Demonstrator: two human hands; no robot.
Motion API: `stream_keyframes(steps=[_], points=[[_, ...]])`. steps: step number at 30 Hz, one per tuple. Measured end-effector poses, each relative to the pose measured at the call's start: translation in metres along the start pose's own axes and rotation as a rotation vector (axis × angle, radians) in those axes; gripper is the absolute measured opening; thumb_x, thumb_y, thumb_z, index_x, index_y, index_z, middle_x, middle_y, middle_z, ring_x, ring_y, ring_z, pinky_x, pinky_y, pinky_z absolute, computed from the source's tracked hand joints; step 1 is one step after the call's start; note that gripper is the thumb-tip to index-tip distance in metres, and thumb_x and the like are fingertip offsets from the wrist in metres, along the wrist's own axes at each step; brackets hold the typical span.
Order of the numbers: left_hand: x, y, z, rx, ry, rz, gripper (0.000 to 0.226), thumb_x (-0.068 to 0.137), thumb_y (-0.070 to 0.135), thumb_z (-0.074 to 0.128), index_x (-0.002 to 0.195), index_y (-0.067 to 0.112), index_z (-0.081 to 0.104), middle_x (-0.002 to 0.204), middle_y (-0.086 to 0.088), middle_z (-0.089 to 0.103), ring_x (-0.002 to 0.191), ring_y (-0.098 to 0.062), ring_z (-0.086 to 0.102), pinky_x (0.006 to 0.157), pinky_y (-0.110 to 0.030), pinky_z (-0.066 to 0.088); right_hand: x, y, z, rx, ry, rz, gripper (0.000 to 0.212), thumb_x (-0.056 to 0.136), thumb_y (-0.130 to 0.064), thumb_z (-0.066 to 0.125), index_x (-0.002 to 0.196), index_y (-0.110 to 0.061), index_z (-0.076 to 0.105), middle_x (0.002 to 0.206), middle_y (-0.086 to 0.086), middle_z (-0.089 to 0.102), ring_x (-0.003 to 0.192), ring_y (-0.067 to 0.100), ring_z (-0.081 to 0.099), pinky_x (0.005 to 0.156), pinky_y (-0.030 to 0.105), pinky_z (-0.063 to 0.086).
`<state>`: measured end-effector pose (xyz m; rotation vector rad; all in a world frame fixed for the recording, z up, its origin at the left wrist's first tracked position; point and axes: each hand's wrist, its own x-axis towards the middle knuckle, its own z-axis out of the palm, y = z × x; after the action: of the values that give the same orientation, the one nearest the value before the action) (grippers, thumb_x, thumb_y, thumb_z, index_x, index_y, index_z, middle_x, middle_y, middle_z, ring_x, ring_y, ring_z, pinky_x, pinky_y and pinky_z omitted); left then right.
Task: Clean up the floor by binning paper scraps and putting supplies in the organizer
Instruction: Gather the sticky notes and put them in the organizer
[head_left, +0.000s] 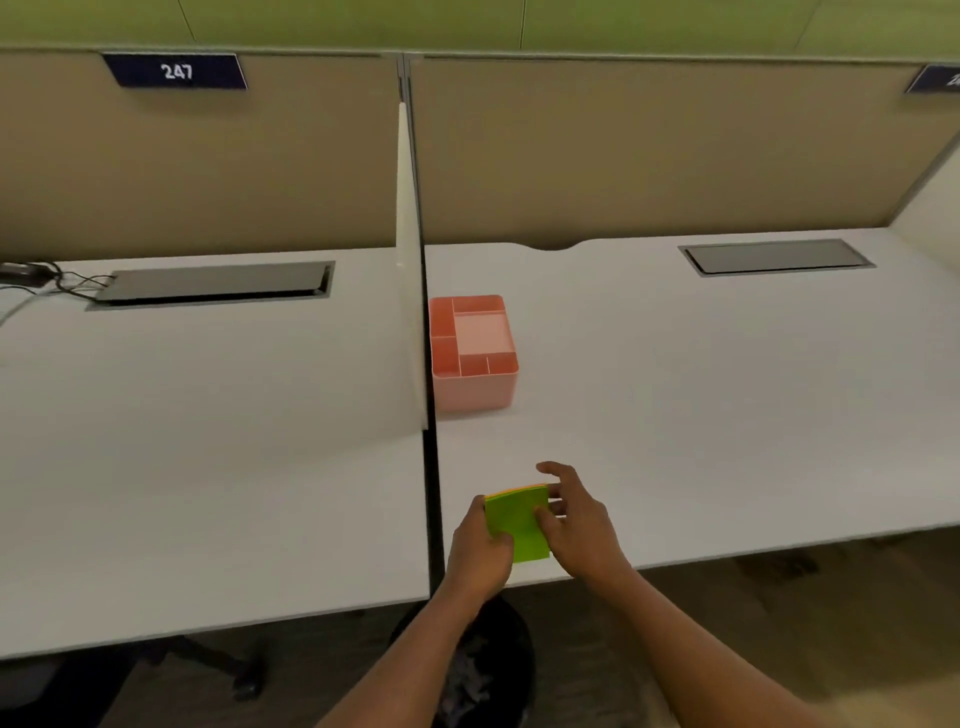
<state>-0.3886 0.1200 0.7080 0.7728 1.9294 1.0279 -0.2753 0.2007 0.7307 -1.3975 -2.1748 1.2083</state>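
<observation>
Head view: one picture, looking down over two white desks.
Left hand (480, 548): closed around the left edge of a green sticky-note pad (519, 525), thumb on top, fingers underneath.
Right hand (574, 519): partly open, thumb pressing the pad's right side, the other fingers spread loosely past its far edge.
Sticky-note pad: held above the near edge of the right desk (727, 389), tilted; an orange layer shows along its far edge.
Organizer (472, 353): pink, with several compartments, all looking empty; stands farther back on the right desk, just beside the white divider (410, 270).
Bin (483, 670): dark, on the floor below the forearms, with crumpled scraps inside.
Left desk (208, 441): cable hatch and black cables at far left.
</observation>
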Motion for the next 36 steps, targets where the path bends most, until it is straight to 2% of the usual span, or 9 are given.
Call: stream_keyframes(steps=[6,10,15,17,22,28,31,33,36], points=[[0.026,0.065,-0.036,-0.025,0.024,0.111,0.036,0.083,0.004,0.052,0.110,0.026,0.046,0.096,0.006,0.057,0.084,-0.008,0.057,0.058,-0.020,0.044,0.034,-0.059,-0.049,-0.023,0.043,-0.120,0.028,0.089,-0.013,0.058,0.108,-0.033,0.052,0.100,-0.006,0.064,0.071,-0.001,0.061,0.055,0.011,0.043],[0.054,0.100,-0.057,-0.023,0.064,0.191,0.034,0.083,0.006,0.058,0.108,0.026,0.049,0.102,0.004,0.060,0.089,-0.012,0.059,0.065,-0.021,0.050,0.066,-0.091,-0.075,-0.059,-0.014,-0.262,0.033,0.086,-0.008,0.056,0.108,-0.030,0.046,0.102,-0.008,0.061,0.057,0.002,0.058,0.048,0.010,0.039],[0.100,0.123,-0.066,-0.085,0.124,0.222,0.038,0.083,0.002,0.056,0.118,0.019,0.054,0.108,-0.002,0.065,0.096,-0.018,0.063,0.075,-0.028,0.053,0.131,-0.111,-0.087,-0.139,-0.079,-0.332,0.028,0.079,-0.002,0.054,0.085,-0.029,0.058,0.075,-0.011,0.055,0.054,0.004,0.046,0.047,0.011,0.035],[0.120,0.128,-0.066,-0.098,0.197,0.211,0.039,0.084,0.002,0.056,0.119,0.018,0.055,0.111,-0.002,0.065,0.096,-0.017,0.063,0.076,-0.027,0.053,0.163,-0.115,-0.086,-0.159,-0.074,-0.313,0.027,0.079,-0.003,0.055,0.078,-0.029,0.062,0.075,-0.010,0.055,0.057,0.003,0.047,0.050,0.011,0.031],[0.172,0.117,-0.065,0.119,0.434,0.082,0.043,0.090,0.022,0.059,0.131,0.017,0.050,0.132,0.000,0.057,0.121,-0.019,0.053,0.100,-0.031,0.043,0.233,-0.114,-0.082,-0.089,0.031,-0.256,0.027,0.082,-0.006,0.052,0.094,-0.022,0.070,0.102,-0.003,0.065,0.081,0.014,0.059,0.069,0.021,0.038],[0.201,0.085,-0.047,0.578,0.394,-0.003,0.051,0.093,0.038,0.053,0.139,0.018,0.044,0.146,0.001,0.046,0.139,-0.016,0.036,0.111,-0.032,0.036,0.297,-0.130,-0.049,-0.016,-0.035,-0.264,0.026,0.092,-0.017,0.051,0.115,-0.015,0.063,0.121,0.007,0.062,0.105,0.021,0.059,0.079,0.021,0.036],[0.206,0.077,-0.043,0.597,0.413,-0.011,0.048,0.094,0.041,0.050,0.137,0.019,0.050,0.147,0.005,0.046,0.144,-0.012,0.027,0.113,-0.031,0.033,0.315,-0.141,-0.030,-0.035,-0.100,-0.259,0.033,0.093,-0.019,0.050,0.125,-0.011,0.057,0.130,0.011,0.056,0.117,0.026,0.053,0.089,0.026,0.037],[0.206,0.071,-0.044,0.612,0.412,-0.005,0.045,0.095,0.043,0.049,0.134,0.020,0.054,0.145,0.007,0.048,0.144,-0.010,0.028,0.111,-0.030,0.033,0.321,-0.145,-0.019,-0.089,-0.127,-0.267,0.037,0.094,-0.020,0.048,0.128,-0.007,0.054,0.131,0.014,0.054,0.116,0.029,0.053,0.091,0.029,0.039],[0.206,0.065,-0.043,0.596,0.430,-0.018,0.044,0.094,0.046,0.051,0.130,0.022,0.058,0.142,0.009,0.051,0.142,-0.007,0.031,0.111,-0.032,0.036,0.322,-0.150,-0.003,-0.218,-0.138,-0.279,0.033,0.094,-0.022,0.046,0.120,-0.003,0.053,0.118,0.015,0.054,0.092,0.025,0.058,0.073,0.028,0.041]])
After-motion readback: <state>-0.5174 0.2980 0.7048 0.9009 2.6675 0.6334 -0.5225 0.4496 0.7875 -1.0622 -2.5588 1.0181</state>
